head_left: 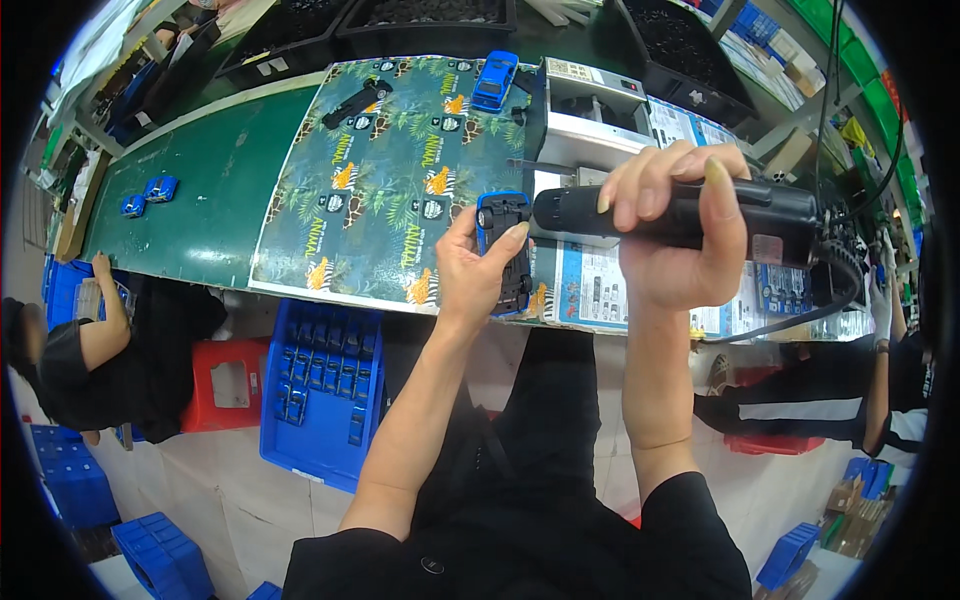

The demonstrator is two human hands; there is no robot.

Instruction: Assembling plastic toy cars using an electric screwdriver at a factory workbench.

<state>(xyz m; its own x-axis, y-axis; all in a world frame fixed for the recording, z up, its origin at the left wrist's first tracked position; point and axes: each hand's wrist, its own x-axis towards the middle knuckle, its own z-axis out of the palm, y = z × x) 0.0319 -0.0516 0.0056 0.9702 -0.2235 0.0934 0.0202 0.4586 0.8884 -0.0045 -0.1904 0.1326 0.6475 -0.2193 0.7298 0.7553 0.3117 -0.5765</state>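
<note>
My left hand [468, 275] holds a blue toy car [514, 285] underside up at the table's front edge, fingers and thumb around it, its black chassis showing. My right hand [680, 230] wraps round a black electric screwdriver [590, 211], held level with its nose toward the car; whether the tip touches the car is hard to see. Farther back, another blue toy car [494, 82] stands on the animal-patterned sheet [385, 185]. A loose black chassis [358, 103] lies to its left.
A metal screw-feeder-like box [590, 145] stands beyond the screwdriver, whose cable [850, 285] loops at right. Black bins [425, 38] line the back. A blue crate [315, 440] of toy cars sits below the table at left. Co-workers sit left and right; two small blue cars [160, 188] lie far left.
</note>
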